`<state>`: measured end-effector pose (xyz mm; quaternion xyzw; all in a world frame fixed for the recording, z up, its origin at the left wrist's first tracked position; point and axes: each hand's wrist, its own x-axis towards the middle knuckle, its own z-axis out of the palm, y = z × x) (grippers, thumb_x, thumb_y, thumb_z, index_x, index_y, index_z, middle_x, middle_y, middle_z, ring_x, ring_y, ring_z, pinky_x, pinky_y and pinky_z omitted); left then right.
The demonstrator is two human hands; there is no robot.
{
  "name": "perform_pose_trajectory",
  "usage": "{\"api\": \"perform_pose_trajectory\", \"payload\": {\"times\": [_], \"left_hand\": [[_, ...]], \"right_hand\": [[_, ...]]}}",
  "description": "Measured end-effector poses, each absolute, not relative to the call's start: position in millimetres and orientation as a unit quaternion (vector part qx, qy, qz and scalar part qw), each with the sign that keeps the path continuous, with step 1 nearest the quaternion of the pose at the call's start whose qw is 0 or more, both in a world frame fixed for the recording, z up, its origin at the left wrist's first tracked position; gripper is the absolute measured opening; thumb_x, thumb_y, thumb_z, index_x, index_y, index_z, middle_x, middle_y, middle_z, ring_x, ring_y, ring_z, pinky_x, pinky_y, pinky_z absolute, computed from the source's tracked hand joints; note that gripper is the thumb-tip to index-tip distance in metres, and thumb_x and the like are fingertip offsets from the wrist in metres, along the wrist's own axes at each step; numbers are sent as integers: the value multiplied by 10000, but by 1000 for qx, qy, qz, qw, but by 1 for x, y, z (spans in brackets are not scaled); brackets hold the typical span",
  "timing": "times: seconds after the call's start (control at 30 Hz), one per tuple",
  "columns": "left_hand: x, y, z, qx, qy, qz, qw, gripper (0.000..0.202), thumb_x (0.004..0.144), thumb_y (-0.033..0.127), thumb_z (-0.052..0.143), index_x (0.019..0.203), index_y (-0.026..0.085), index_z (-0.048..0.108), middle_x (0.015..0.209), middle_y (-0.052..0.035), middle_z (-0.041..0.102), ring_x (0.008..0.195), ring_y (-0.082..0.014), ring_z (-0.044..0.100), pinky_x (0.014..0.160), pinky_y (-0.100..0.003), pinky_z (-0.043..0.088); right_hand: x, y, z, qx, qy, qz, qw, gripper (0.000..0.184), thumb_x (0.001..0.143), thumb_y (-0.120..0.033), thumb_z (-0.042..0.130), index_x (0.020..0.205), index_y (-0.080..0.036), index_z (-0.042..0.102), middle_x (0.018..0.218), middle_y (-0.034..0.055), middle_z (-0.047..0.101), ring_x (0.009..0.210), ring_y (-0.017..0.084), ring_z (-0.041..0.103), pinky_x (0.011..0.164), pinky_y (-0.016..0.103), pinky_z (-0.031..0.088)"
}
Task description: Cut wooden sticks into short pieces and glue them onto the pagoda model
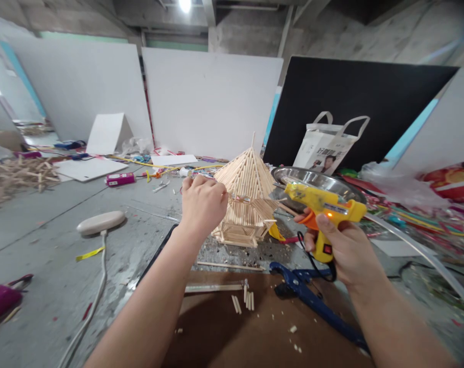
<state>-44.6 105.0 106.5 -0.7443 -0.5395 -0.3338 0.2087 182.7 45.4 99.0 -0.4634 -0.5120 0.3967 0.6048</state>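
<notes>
My right hand (pixel 349 243) is wrapped round a yellow hot glue gun (pixel 312 197), a finger at its orange trigger. A small orange light glows on the gun, and its nozzle points left toward a small house model (pixel 247 174) built of thin wooden sticks with a pointed roof. My left hand (pixel 203 202) is closed in front of the model's left side, fingertips turned away; whatever they hold is hidden. Below the model, short cut sticks (pixel 249 300) lie on a brown board (pixel 220 337), beside blue-handled cutters (pixel 316 301). A long stick (pixel 232 266) lies across in front of the model.
A steel basin (pixel 320 176) stands behind the gun, with a white bag (pixel 327 145) beyond it. A translucent rod (pixel 419 250) runs rightward from behind the gun. At left are a white corded device (pixel 100 223), a magenta box (pixel 119 179) and a stick pile (pixel 19 176).
</notes>
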Motion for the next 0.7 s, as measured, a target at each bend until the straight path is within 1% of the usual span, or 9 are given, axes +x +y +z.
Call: {"api": "perform_pose_trajectory", "payload": {"times": [0.3, 0.5, 0.7], "left_hand": [[-45, 105, 106, -740, -542, -344, 198, 221, 759, 321, 426, 705, 220, 616, 757, -30, 650, 824, -213, 468, 807, -405, 234], [-46, 104, 106, -748, -541, -338, 186, 195, 752, 328, 446, 746, 231, 615, 799, -22, 652, 840, -215, 469, 815, -411, 226], [-46, 106, 105, -748, -540, -331, 198, 170, 743, 328, 471, 769, 239, 613, 810, -15, 655, 855, -218, 473, 805, -406, 232]], "right_hand": [[186, 47, 97, -462, -511, 400, 604, 275, 657, -396, 592, 836, -187, 578, 777, 23, 621, 354, 71, 467, 350, 222, 353], [185, 48, 98, -462, -514, 398, 603, 276, 660, -404, 589, 826, -184, 577, 795, 22, 616, 357, 67, 471, 350, 217, 354], [184, 48, 97, -464, -513, 396, 604, 270, 666, -407, 582, 809, -179, 580, 779, 23, 617, 357, 65, 469, 340, 211, 350]]}}
